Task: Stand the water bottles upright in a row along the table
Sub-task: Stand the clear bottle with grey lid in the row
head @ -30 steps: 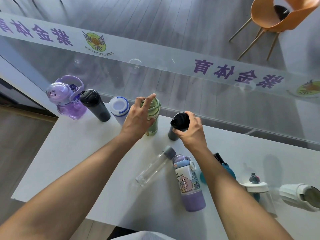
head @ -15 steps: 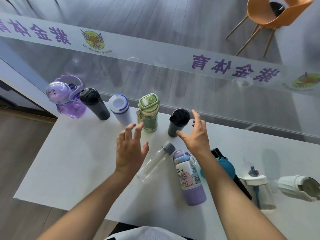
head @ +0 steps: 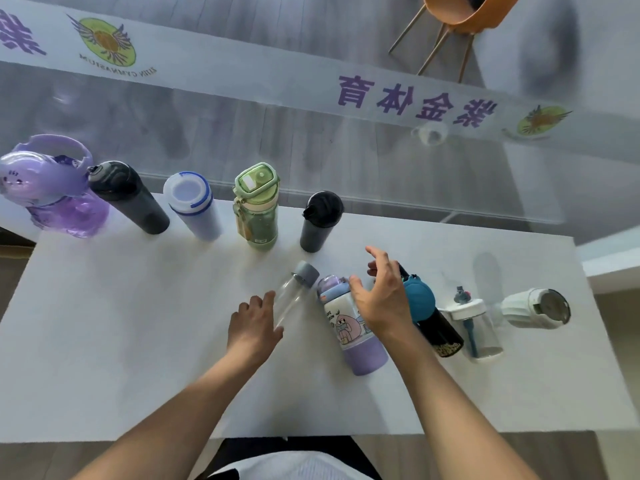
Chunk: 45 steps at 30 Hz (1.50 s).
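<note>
On table (head: 104, 341): clear bottle (head: 294, 296) lying, cap pointing far-right; left hand (head: 254, 327) touching, right hand (head: 381, 299) spread.

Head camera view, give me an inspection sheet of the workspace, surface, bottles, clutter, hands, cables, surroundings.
Surface: white table, against a glass wall.
Standing row: purple handled bottle, dark grey bottle, white bottle with blue ring, green bottle, short black-lidded bottle.
Lying down: clear bottle, cartoon bottle, teal-lidded black bottle, white tumbler.
Clear cup with white lid: apparently upright, outside the row.
Clutter: nothing seen.
Hands: left hand at the clear bottle, not closed on it; right hand open over the cartoon bottle.
Cables: nothing seen.
Surroundings: orange chair beyond the glass.
</note>
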Each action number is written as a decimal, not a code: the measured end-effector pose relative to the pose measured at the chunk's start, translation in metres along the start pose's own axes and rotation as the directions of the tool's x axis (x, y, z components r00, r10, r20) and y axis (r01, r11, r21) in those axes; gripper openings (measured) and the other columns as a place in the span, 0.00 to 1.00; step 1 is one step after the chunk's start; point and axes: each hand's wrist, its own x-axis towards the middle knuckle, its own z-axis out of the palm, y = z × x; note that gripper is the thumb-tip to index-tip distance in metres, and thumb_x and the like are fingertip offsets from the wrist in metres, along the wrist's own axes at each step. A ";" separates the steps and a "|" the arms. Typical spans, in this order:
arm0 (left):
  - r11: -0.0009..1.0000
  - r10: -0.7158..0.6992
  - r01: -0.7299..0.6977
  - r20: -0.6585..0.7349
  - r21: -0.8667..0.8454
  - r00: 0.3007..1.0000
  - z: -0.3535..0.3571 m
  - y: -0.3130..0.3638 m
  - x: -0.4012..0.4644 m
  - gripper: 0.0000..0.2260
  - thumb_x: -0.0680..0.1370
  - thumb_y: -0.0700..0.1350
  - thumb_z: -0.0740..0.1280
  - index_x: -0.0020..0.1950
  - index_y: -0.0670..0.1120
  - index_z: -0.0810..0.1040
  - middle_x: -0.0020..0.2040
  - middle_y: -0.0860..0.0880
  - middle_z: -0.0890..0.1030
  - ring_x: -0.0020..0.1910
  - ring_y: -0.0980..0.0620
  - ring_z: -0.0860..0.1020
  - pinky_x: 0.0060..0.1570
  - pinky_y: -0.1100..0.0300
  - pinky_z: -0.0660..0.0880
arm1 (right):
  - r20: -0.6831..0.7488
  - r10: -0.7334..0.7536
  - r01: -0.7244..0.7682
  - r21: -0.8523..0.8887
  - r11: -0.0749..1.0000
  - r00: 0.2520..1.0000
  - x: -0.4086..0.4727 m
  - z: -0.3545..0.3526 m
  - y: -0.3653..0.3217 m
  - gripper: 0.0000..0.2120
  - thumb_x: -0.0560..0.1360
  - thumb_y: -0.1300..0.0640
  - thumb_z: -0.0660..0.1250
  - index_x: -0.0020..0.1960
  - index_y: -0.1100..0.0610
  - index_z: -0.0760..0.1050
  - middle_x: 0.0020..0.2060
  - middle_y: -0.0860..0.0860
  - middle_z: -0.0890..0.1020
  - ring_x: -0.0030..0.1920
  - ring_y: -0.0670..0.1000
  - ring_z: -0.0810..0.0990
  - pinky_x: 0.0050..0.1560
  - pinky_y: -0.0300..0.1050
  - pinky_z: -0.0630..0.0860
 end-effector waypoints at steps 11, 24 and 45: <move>0.936 0.175 -0.199 -0.108 -0.289 0.979 -0.010 -0.009 -0.022 0.31 0.76 0.49 0.69 0.75 0.51 0.59 0.68 0.47 0.71 0.62 0.43 0.73 0.59 0.50 0.74 | 0.079 0.072 -0.077 0.061 0.995 0.994 -0.016 0.021 -0.014 0.25 0.76 0.47 0.69 0.72 0.51 0.70 0.55 0.52 0.76 0.54 0.49 0.77 0.58 0.47 0.76; 0.926 0.247 -0.316 -0.302 -0.206 0.921 -0.037 0.028 -0.030 0.33 0.75 0.52 0.70 0.76 0.56 0.58 0.70 0.52 0.72 0.64 0.46 0.71 0.63 0.52 0.71 | 0.150 0.073 -0.125 0.373 0.919 0.986 0.014 -0.012 -0.026 0.23 0.72 0.41 0.74 0.62 0.46 0.72 0.51 0.44 0.81 0.48 0.43 0.82 0.50 0.42 0.81; 0.983 0.181 -0.148 -0.446 0.109 0.876 -0.088 0.151 0.019 0.30 0.77 0.42 0.64 0.78 0.49 0.59 0.79 0.45 0.59 0.75 0.42 0.61 0.71 0.46 0.64 | -0.004 -0.216 0.206 0.316 0.926 0.976 0.104 -0.094 0.048 0.28 0.70 0.53 0.78 0.65 0.48 0.71 0.57 0.50 0.77 0.55 0.48 0.78 0.55 0.48 0.81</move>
